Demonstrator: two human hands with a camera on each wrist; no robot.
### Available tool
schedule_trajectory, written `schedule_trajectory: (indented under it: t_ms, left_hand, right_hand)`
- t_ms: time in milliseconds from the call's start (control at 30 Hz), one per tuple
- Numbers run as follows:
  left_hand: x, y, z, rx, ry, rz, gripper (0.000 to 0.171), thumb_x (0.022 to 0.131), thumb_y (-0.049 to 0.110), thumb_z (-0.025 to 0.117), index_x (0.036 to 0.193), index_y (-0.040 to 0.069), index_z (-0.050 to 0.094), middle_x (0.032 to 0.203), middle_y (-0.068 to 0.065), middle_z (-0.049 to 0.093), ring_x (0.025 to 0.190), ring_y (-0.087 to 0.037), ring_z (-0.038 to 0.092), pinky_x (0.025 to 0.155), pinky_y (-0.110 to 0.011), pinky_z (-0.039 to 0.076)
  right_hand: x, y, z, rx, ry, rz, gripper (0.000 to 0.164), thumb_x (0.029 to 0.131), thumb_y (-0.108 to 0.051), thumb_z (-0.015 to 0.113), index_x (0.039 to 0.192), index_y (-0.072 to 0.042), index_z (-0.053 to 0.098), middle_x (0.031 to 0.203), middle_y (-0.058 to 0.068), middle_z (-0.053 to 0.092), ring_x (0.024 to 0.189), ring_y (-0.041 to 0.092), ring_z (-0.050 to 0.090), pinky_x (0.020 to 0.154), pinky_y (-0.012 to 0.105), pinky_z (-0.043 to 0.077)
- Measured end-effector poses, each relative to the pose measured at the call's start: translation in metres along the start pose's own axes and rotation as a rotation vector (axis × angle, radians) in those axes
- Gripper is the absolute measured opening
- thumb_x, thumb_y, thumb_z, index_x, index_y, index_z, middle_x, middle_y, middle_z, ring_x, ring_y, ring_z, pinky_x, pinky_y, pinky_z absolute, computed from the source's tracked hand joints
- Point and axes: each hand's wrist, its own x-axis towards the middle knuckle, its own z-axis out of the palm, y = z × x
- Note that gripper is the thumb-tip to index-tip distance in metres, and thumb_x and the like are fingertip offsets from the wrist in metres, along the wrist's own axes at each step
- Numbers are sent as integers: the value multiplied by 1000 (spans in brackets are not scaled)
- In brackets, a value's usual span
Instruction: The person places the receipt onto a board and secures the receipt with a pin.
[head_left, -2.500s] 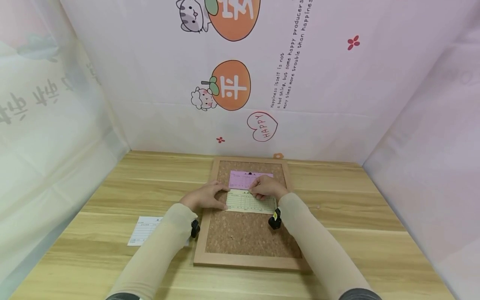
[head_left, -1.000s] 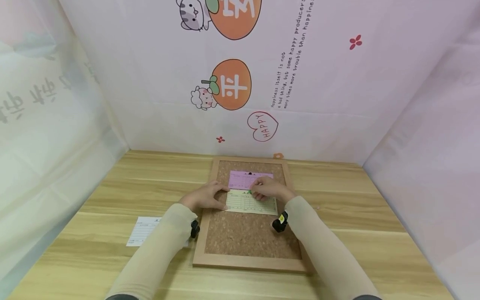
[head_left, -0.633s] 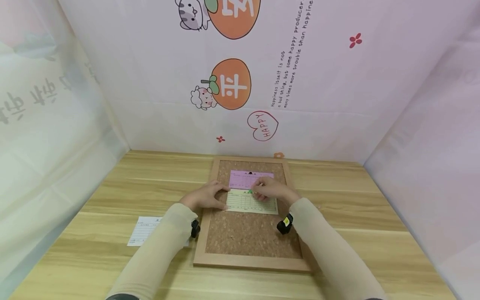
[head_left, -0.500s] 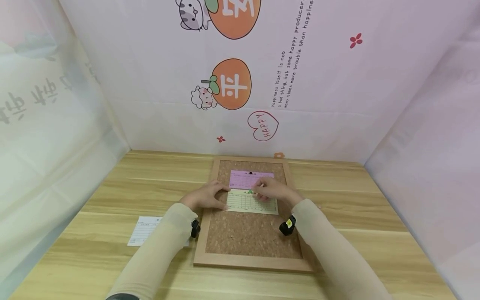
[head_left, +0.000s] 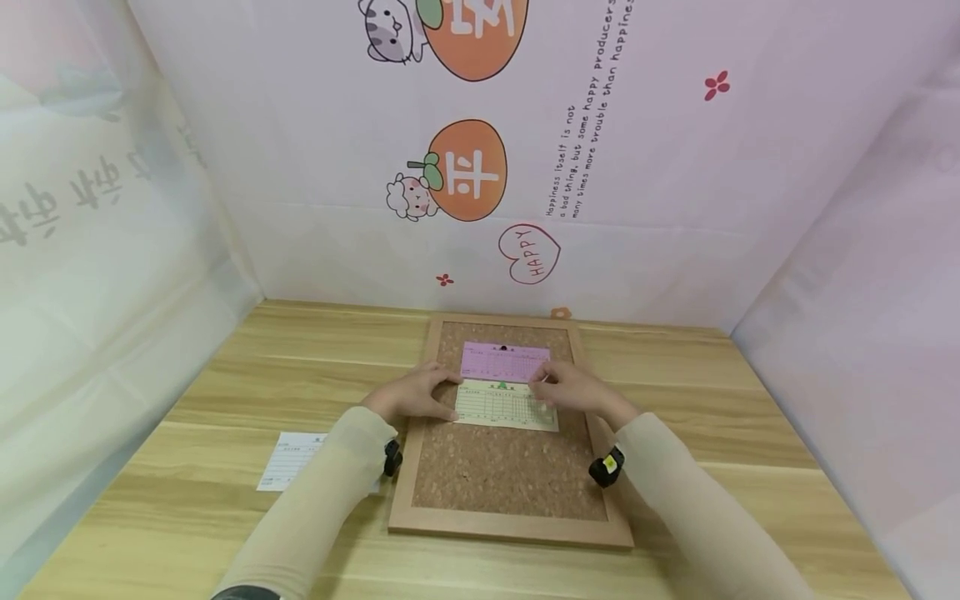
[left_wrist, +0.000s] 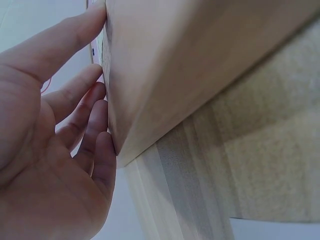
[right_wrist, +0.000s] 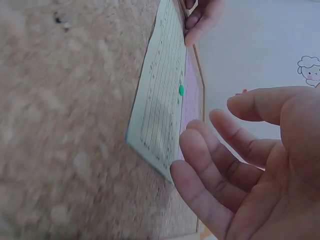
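A framed cork board [head_left: 510, 475] lies on the table, carrying two printed slips. The purple slip [head_left: 491, 363] at the top has a black pushpin [head_left: 504, 348] in its upper edge. Just below it lies the pale yellow slip [head_left: 480, 406], with a green pushpin [right_wrist: 181, 90] standing at the middle of its top edge. My left hand [head_left: 412, 393] rests its fingertips and thumb at the yellow slip's left end, over the board's frame. Above the right ends of both slips is my right hand [head_left: 581, 392]; in the right wrist view its fingers are loosely bent around nothing.
A white printed slip [head_left: 288, 458] lies on the wooden table [head_left: 720, 417] left of the board, partly under my left forearm. A printed cloth backdrop [head_left: 637, 275] rises behind the table, and pale sheets hang at both sides.
My right hand has let go of the green pushpin and moved right, leaving it upright in the yellow slip. The left hand has stayed in place.
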Motion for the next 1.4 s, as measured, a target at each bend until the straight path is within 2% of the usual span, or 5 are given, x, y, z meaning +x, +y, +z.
schedule_trajectory:
  t_ms: [267,800,1000,1133,1400]
  left_hand:
    - [0,1,-1,-9,3,5,64,87,26,81,142,9,54,141,-12,44,134,-31,39,112,-51,31]
    - [-2,2,-1,-17,0,-3,64,87,25,80,143,9,54,142,-12,43,133,-30,40,112,-50,31]
    - [-2,2,-2,-26,1,-7,63,87,25,80,143,9,54,142,-12,43,134,-30,39,112,-50,30]
    - [-2,2,-1,-22,2,-7,63,87,25,80,143,10,54,142,-11,43,134,-29,39,112,-50,31]
    - [-4,3,-2,-23,5,-1,63,87,24,80,142,9,54,143,-12,43,133,-31,39,112,-51,31]
  right_hand:
    - [-18,7,-7,-26,41,-18,27,102,-17,56,115,4,66,101,12,66,84,19,59,69,33,51]
    - [-57,23,-16,-49,90,2,27,101,-17,59,117,3,65,118,17,64,101,29,62,81,42,53]
    - [-68,32,-17,-90,90,-70,21,100,-12,60,114,2,66,120,20,63,94,25,63,75,35,53]
    - [-74,38,-17,-93,81,-125,19,99,-7,61,115,2,66,120,20,64,99,27,63,76,32,54]
    - [-90,44,-16,-72,9,-119,38,98,-10,63,132,7,57,139,32,49,119,49,54,93,55,50]
